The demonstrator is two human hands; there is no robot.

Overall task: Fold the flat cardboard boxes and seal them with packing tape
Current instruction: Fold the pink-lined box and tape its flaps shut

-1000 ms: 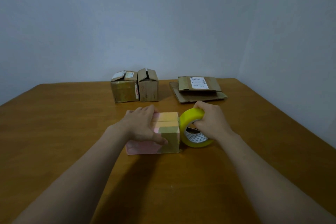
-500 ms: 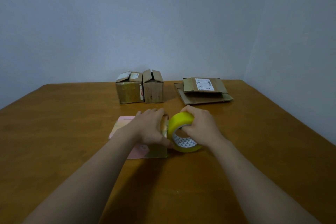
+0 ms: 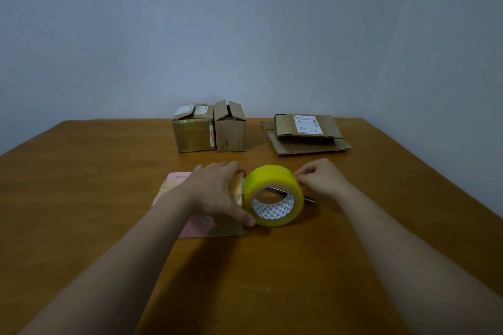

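Sealing yet, or only lining up? the desk asks.

Lining up, I'd say. On the table (image 3: 81,198) the folded boxes (image 3: 194,134) stand at the far side with the flat stack (image 3: 307,141) to their right, well apart from the work. The pink box (image 3: 177,185) lies nearer me, and the roll (image 3: 273,194) stands on edge just beside the box's right end, perhaps touching it.

How would you run the strip?

I'd press the box down so its flaps meet; the seam itself is hidden under the palm. Then I'd start the tape on the right end, draw it across in one low pull and rub it down before cutting. Slack or a tilted roll would wrinkle the tape, I judge. The light box could also slide on the smooth wood if the press is weak.

And the hands?

My feed shows the left hand (image 3: 217,193) palm down on the box. Its fingers are spread and fairly straight, pressing rather than clasping, and the thumb tip is against the roll's lower left rim. The right hand (image 3: 322,179) sits just behind the roll's right side, fingers (image 3: 302,173) curled toward its rim. Whether they pinch the tape's loose end or hold nothing, I cannot tell. A thin metal piece (image 3: 310,200) lies on the table under that wrist and shows through the roll's core too: a blade or scissors, too small to say
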